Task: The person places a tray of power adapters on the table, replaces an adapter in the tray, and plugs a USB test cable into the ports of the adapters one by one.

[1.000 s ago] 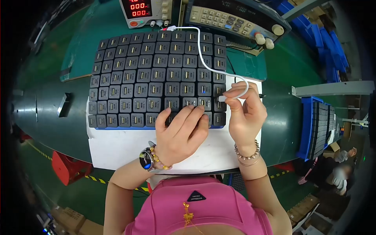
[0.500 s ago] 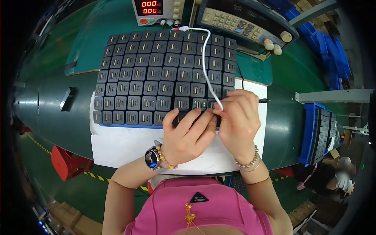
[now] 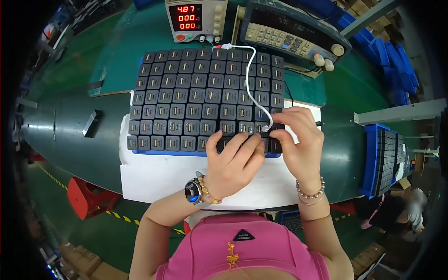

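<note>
Rows of small black blocks with USB ports [image 3: 178,95] stand packed together on a blue tray [image 3: 163,152]. A white cable [image 3: 248,79] runs from the power supply and its plug [image 3: 266,128] stands in a block near the front right. My left hand [image 3: 233,163] lies over the front rows, fingers spread, fingertips on the blocks just left of the plug. Close to the plug's right side is my right hand [image 3: 301,144], its thumb and forefinger parted and seemingly off the plug. Some front blocks are hidden under my fingers.
A power supply [image 3: 198,21] with red digits stands at the back, beside a bench instrument [image 3: 289,37] with keys and a knob. White paper [image 3: 158,179] lies under the tray. A small metal piece [image 3: 92,123] is at left, another blue tray [image 3: 370,161] at right.
My right hand has let go of the cable's plug and opened to the right. The power supply display now reads 4.87 on top. The view has shifted slightly.
</note>
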`<act>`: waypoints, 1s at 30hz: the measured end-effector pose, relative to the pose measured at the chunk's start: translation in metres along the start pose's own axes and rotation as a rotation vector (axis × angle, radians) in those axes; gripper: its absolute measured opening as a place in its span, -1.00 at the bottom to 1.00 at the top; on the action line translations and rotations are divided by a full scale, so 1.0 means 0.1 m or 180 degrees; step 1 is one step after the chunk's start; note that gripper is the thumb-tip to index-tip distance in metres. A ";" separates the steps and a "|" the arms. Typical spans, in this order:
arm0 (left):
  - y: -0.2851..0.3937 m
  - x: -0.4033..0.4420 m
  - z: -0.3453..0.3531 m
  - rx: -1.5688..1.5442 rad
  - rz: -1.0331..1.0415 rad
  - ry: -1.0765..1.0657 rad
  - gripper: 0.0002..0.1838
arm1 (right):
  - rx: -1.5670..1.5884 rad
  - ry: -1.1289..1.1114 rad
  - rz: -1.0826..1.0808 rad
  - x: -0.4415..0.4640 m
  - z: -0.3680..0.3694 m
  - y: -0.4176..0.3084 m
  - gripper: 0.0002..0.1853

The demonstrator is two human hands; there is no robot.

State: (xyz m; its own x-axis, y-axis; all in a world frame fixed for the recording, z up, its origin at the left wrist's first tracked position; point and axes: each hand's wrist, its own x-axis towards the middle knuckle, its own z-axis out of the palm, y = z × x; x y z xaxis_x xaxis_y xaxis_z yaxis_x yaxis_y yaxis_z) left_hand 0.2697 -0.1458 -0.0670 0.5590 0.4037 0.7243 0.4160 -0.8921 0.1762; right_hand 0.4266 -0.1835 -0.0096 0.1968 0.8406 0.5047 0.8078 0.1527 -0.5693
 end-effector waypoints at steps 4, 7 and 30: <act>0.01 0.01 -0.02 -0.0042 -0.0035 -0.0051 -0.82 | 0.0245 -0.0047 0.0142 -0.02 0.11 0.03 -0.85; 0.03 0.03 -0.03 -0.0068 -0.0077 -0.0092 -0.80 | 0.0250 -0.0040 0.0209 0.05 0.10 0.00 -0.90; 0.04 0.07 -0.07 -0.0100 -0.0159 -0.0215 -0.75 | 0.0561 0.0397 0.0243 -0.16 -0.06 0.24 -0.90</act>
State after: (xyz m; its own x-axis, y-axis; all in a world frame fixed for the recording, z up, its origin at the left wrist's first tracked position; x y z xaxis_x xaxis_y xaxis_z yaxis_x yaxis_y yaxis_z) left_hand 0.2706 -0.1476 -0.0568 0.5856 0.4597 0.6677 0.4225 -0.8760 0.2325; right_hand 0.4457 -0.1962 -0.0276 0.3295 0.7841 0.5259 0.6806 0.1888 -0.7079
